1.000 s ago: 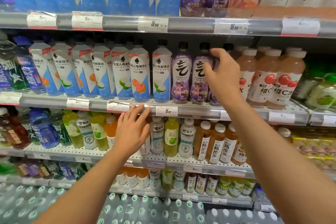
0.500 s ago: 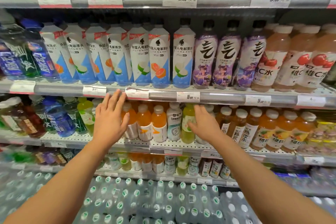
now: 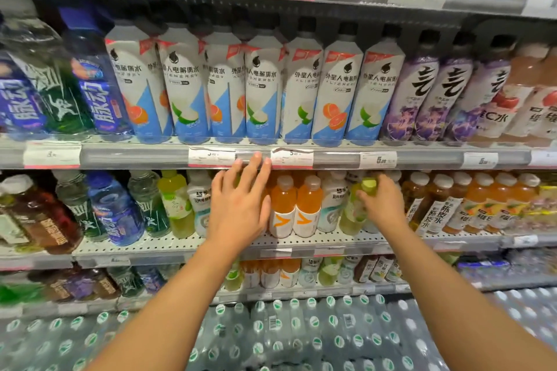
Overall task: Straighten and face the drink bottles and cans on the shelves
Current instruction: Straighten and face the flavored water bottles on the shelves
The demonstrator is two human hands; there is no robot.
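Right hand (image 3: 382, 205) has now gripped the green bottle (image 3: 357, 208).

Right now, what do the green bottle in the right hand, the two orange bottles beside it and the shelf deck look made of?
Green bottle, gripped by the right hand: probably clear plastic, since the pale green drink shows through; its lime cap looks matte plastic. Orange bottles: likely the same, with glossy white wrap labels and pale caps. Shelf deck: seemingly painted metal, a flat light sheet punched with rows of small holes.
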